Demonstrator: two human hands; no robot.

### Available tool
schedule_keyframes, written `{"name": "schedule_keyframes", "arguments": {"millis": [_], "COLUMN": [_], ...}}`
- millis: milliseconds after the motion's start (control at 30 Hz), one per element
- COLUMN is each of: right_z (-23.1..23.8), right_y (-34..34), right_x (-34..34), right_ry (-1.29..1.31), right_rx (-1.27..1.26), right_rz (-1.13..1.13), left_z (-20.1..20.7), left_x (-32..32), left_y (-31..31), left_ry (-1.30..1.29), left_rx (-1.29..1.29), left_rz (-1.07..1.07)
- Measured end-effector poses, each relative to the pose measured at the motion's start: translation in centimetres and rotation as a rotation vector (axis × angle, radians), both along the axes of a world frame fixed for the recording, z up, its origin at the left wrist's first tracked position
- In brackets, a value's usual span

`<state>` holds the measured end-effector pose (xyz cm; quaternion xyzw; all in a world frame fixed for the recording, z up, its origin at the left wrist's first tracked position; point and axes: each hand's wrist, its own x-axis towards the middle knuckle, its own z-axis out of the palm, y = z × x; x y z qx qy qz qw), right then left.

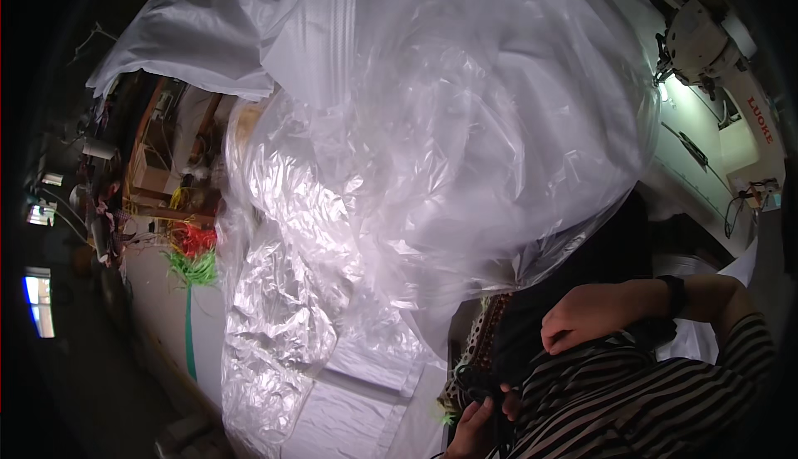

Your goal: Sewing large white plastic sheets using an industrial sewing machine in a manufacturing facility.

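At the lower edge my left hand has its fingers bent round a thin black cord, partly in shadow. My right hand, with a black band on its wrist, is in front of my striped shirt. Its fingers curl inward, and whatever is under them is hidden. Beyond both hands spreads a big heap of clear plastic film and white woven sheeting. Beside my left hand, a patterned strip with beaded edging runs along dark cloth.
A sewing machine with a lit work area stands at the far right. On the left, red strands and green strands hang beside a wooden shelf. A white woven bundle lies at the far left.
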<state>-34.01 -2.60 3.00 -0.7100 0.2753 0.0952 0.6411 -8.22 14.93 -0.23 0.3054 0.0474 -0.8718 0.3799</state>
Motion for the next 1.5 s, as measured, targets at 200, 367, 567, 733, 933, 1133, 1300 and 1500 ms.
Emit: {"name": "schedule_keyframes", "arguments": {"millis": [200, 367, 567, 733, 933, 1133, 1300, 1500], "right_z": [-9.7, -9.5, -9.5, -3.3, 0.1, -2.7, -2.0, 1.9], "right_y": [2.1, -0.5, 0.5, -3.4, -2.3, -0.8, 1.0, 0.1], "right_x": [6.5, 12.4, 14.9, 13.0, 11.5, 11.1, 11.9, 8.8], "right_ry": [-0.309, -0.370, -0.376, 0.011, 0.235, 0.044, -0.493, -0.235], "right_rx": [-0.078, 0.683, 0.859, 0.063, -0.421, -0.130, -0.473, -0.755], "right_rz": [0.061, 0.249, 0.417, 0.251, 0.482, 0.521, 0.174, 0.145], "left_z": [-1.1, -1.1, -0.7, 2.4, 2.9, 3.3, 0.2, -0.6], "left_x": [-0.5, -0.8, -1.5, -2.1, -3.2, -4.4, -3.8, -2.8], "left_y": [-0.9, -1.0, -0.6, -2.7, -3.0, -3.0, -0.7, -0.3], "left_ry": [0.087, 0.120, -0.221, -0.178, -0.179, -0.334, -0.414, -0.328], "left_rx": [-0.041, -0.112, 0.009, -0.010, 0.042, -0.104, -0.179, -0.012], "left_rz": [-0.424, -0.370, -0.587, -0.426, -0.333, -0.320, -0.391, -0.419]}}
